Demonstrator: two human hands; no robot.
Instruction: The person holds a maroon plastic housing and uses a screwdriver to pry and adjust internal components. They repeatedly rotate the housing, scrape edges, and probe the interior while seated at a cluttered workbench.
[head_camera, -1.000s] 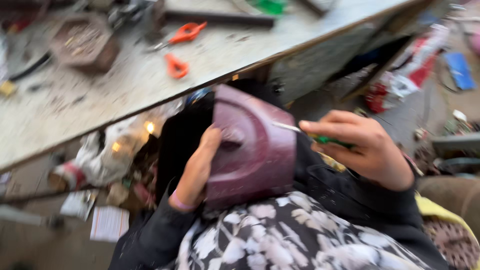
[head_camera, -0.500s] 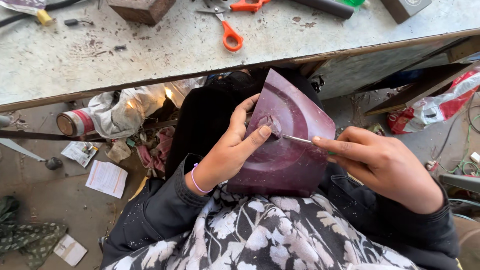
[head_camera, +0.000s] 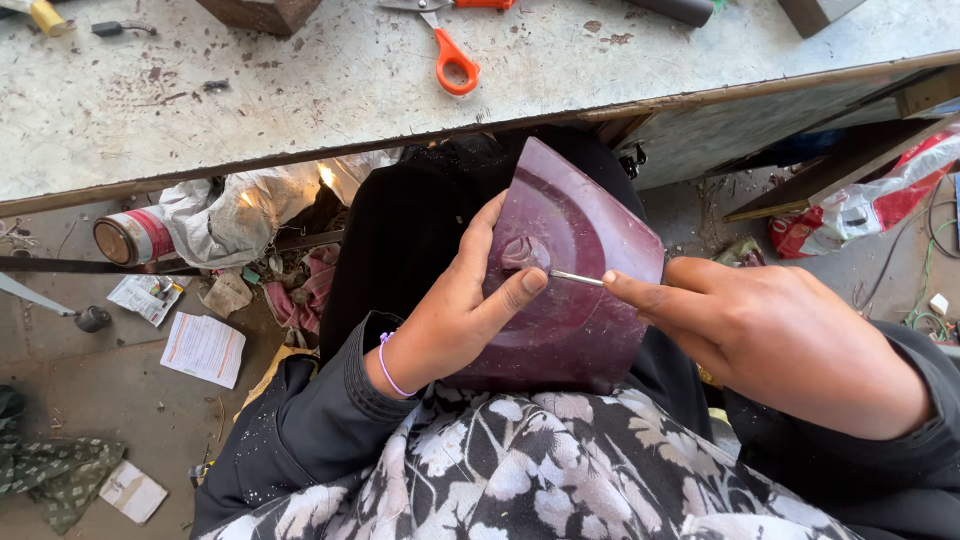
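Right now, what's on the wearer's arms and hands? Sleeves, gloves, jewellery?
Both hands are bare, no gloves. The left hand has a thin purple band at the wrist and a black, faintly speckled sleeve. The right hand shows a black sleeve too, with no band or ring visible.

Tool handle hidden inside right hand (head_camera: 770, 340); only thin metal tip (head_camera: 576, 278) shows. Orange scissors (head_camera: 452, 60) on bench (head_camera: 300, 90) cut off by top edge. Maroon piece's (head_camera: 580, 260) lower edge hidden behind left hand (head_camera: 455, 310) & lap.

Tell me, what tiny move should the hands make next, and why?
Probably press the thin metal tool a little further into the small round knob. The right hand has its tip right there, and the left hand steadies the maroon plastic cover on the lap.
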